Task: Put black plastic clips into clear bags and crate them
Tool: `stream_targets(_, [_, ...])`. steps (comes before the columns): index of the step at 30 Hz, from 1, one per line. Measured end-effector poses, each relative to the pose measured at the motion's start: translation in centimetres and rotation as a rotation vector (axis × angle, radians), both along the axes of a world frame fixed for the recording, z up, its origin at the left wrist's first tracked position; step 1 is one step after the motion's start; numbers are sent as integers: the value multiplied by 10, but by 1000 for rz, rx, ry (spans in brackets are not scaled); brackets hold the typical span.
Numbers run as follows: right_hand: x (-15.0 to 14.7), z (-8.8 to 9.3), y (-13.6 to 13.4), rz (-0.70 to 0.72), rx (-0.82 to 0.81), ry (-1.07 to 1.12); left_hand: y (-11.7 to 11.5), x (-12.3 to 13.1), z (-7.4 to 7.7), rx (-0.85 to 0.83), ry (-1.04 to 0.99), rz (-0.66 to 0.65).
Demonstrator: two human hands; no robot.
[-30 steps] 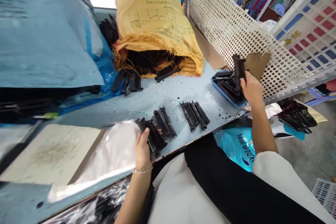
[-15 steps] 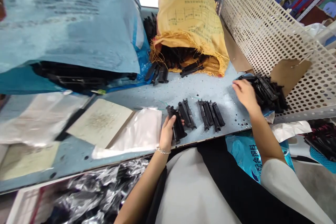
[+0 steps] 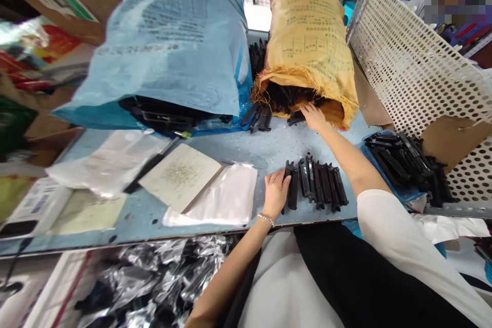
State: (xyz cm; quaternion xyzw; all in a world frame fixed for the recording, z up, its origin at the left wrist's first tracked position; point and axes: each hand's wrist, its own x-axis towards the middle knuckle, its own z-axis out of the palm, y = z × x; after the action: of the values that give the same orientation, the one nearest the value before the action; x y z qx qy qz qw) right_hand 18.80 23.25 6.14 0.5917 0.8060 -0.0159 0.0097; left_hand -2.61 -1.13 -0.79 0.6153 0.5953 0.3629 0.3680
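Black parts (image 3: 318, 184) are lined up on the table (image 3: 238, 146), the leftmost touched by the left hand (image 3: 275, 192)! At the yellow sack (image 3: 311, 25), another is touched by the right hand (image 3: 315, 117); whether either grips can't be told. The blue tray (image 3: 405, 196) is heaped.

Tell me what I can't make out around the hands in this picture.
All in the head view:
Yellow sack: shadow hides how much lies deep inside.
Printing on it: too small and blurred to read.
Right hand: its own back hides whether it grips the black part by the sack.
Left hand: its back hides whether it grips the lined-up black part beside it.
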Motion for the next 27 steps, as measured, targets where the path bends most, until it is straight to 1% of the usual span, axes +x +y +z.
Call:
stream_targets(2, [3,4,9,16,-21,-43,0,-1,-6,76,174,56])
stream_targets(3, [4,7,11,33,-15,-47,-1,-2,-8,93,216,72])
stream_targets(4, [3,11,9,50,1,-39,-1,-4,-8,102,220,71])
stream_targets(6, [-3,22,-4,50,46,24,0,-7,-4,113,133,35])
stream_targets(8, [-17,32,-34,6,76,185,5,-9,8,123,-43,5])
stream_targets(10, [-35,40,-78,-17,43,426,13,-9,25,134,-283,-10])
stream_targets(12, [-51,47,-130,60,-43,676,21,-7,45,130,-534,-12])
stream_targets(13, [-56,51,-155,126,-102,768,23,-8,56,109,-641,-8])
stream_targets(14, [-59,55,-177,210,-163,812,24,-9,65,68,-720,-6])
stream_targets(15, [-59,60,-194,261,-192,819,22,-11,75,12,-768,-7])
stream_targets(16, [-57,65,-207,262,-176,807,19,-13,83,-59,-793,-16])
stream_targets(17, [-55,71,-215,254,-123,768,14,-17,91,-142,-807,-43])
stream_targets(19, [-47,80,-218,235,49,636,2,-22,103,-294,-827,-128])
stream_targets(21, [-42,85,-213,294,177,484,-9,-24,112,-397,-849,-208])
stream_targets(22, [-41,85,-210,341,196,430,-14,-24,114,-427,-853,-236])
stream_targets(24, [-43,82,-205,391,160,428,-22,-20,116,-420,-836,-225])
stream_targets(25, [-45,79,-203,379,111,483,-25,-18,116,-394,-818,-198])
stream_targets(27, [-51,74,-204,291,-56,668,-28,-15,114,-326,-790,-119])
